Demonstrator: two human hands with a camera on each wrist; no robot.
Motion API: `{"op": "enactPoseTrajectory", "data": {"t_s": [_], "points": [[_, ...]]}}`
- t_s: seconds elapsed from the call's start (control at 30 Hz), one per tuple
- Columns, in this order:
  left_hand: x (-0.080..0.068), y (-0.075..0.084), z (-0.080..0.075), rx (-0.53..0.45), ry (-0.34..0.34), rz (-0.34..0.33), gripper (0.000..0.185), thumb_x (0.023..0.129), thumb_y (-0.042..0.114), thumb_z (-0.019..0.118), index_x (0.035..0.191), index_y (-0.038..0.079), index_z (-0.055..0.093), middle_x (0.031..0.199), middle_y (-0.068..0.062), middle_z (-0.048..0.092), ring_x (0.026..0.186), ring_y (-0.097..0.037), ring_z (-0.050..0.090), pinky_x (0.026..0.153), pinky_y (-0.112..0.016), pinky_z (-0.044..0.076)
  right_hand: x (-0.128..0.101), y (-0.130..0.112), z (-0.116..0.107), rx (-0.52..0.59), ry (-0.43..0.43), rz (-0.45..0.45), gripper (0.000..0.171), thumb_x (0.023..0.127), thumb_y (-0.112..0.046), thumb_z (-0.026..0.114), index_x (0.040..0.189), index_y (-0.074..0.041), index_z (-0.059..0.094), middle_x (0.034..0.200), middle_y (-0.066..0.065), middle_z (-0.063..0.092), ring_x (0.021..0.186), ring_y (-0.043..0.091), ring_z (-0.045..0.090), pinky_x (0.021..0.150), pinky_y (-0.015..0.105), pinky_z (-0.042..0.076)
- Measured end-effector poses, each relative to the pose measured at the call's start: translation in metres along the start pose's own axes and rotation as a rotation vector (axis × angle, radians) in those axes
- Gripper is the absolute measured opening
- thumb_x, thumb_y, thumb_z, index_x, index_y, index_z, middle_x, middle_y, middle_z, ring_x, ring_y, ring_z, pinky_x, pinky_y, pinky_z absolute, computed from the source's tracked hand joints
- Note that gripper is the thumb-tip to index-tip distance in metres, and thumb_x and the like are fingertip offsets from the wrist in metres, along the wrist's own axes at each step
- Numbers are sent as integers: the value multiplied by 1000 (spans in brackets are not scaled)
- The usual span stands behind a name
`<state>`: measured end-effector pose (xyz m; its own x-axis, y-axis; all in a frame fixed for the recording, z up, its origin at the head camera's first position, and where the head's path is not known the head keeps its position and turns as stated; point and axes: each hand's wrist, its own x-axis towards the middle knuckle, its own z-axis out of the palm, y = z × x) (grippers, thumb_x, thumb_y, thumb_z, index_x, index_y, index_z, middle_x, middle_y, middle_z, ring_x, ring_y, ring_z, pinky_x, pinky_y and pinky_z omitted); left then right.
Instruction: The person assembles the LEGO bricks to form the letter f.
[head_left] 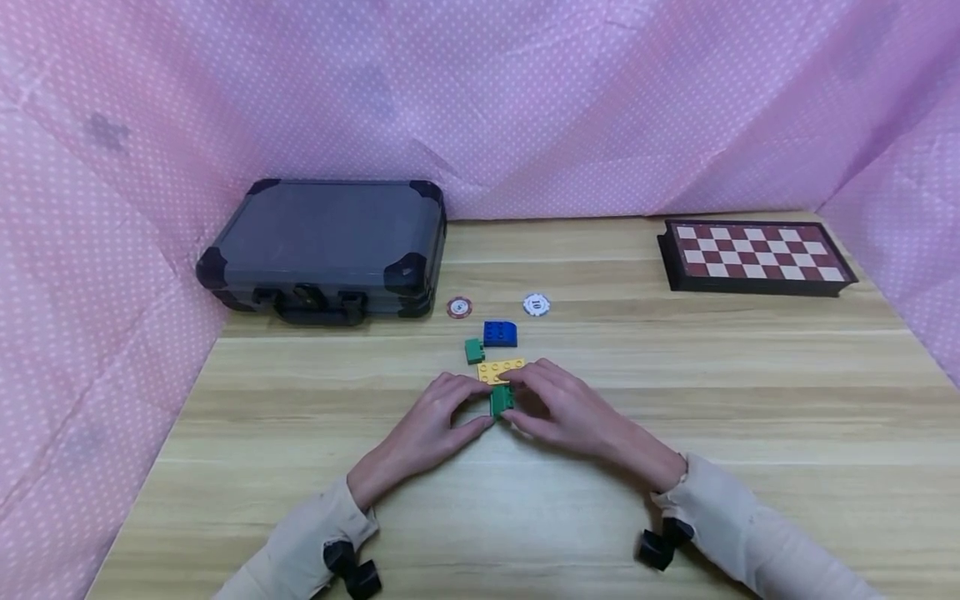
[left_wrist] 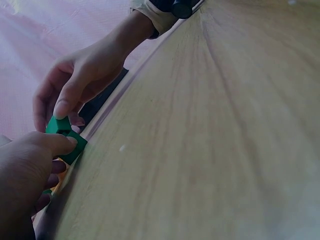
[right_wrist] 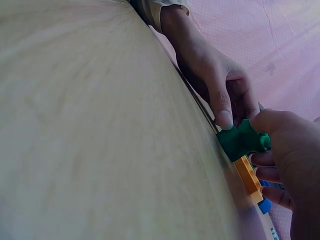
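Observation:
Two small green toy bricks sit against each other between my hands, seen in the head view as one green block [head_left: 501, 401]. My left hand [head_left: 435, 417] pinches the lower green brick [left_wrist: 77, 151] between thumb and fingers, close to the tabletop. With its thumb on the upper green brick [right_wrist: 252, 136], my right hand [head_left: 566, 408] pinches that one, and its studs show on the side. A yellow brick [head_left: 489, 372] lies just beyond, partly covered by my right fingers. Another green brick [head_left: 474, 351] and a blue brick [head_left: 500, 334] are behind it.
On the wooden table [head_left: 750, 400], a red poker chip [head_left: 459, 307] and a white one [head_left: 536, 305] lie past the bricks. A grey case [head_left: 322, 242] stands at back left, a checkered board [head_left: 757, 254] at back right. Pink dotted cloth [head_left: 525, 108] hangs behind.

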<state>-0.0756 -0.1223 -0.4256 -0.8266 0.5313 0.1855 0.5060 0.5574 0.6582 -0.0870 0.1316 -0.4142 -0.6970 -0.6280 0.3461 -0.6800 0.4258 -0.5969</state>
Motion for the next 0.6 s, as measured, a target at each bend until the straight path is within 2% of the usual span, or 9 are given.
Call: {"op": "enactPoseTrajectory", "data": {"t_s": [0.37, 0.6], "points": [[1, 1, 0, -6, 13, 10, 39, 94, 22, 80, 131, 14, 68, 126, 2, 68, 116, -14, 56, 97, -40, 50, 2, 2, 2, 20, -3, 7, 40, 95, -28, 77, 129, -14, 63, 121, -3, 64, 112, 11, 58, 93, 35, 54], [1, 1, 0, -17, -1, -27, 38, 95, 24, 79, 131, 16, 68, 126, 5, 68, 116, -12, 55, 99, -39, 49, 2, 1, 4, 15, -1, -5, 41, 95, -27, 77, 131, -13, 63, 124, -2, 64, 113, 12, 58, 93, 35, 53]]}}
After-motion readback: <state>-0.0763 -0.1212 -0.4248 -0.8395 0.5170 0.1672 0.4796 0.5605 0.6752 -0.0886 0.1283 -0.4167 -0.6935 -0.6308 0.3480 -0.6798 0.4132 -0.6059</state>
